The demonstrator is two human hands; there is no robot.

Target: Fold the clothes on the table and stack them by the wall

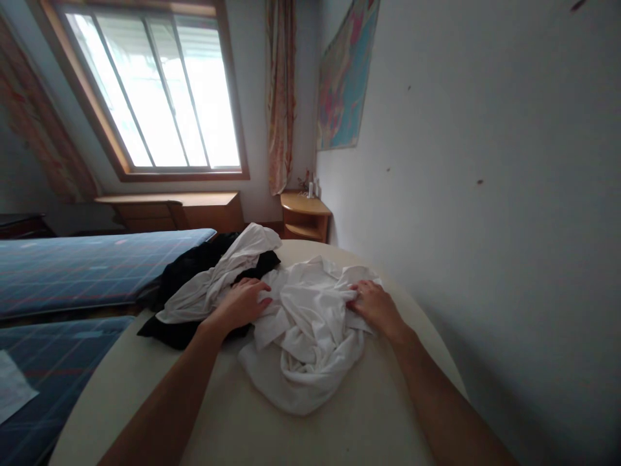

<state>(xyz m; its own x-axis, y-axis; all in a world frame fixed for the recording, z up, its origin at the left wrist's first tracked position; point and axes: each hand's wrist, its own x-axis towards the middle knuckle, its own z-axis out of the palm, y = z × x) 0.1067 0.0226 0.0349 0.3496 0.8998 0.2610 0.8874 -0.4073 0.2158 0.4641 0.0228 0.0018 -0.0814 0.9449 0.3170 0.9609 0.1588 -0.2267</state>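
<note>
A crumpled white shirt (317,317) lies on the round, cream-coloured table (301,440), its lower part bunched into loose folds. My left hand (242,303) is at the shirt's left side, with cloth between its thumb and fingers. On the opposite side, my right hand (376,305) has its fingers closed on the shirt's right edge. Just left of the shirt is a heap of black clothing (187,272), with another white garment (218,278) draped across it. My left forearm hides part of that heap.
Blue plaid mattresses (97,268) are on the left, one with a white sheet (12,388) on it. A bare wall (509,226) runs close along the table's right. Beyond the table stand a corner shelf (305,204) and a wooden desk (208,200) below the window.
</note>
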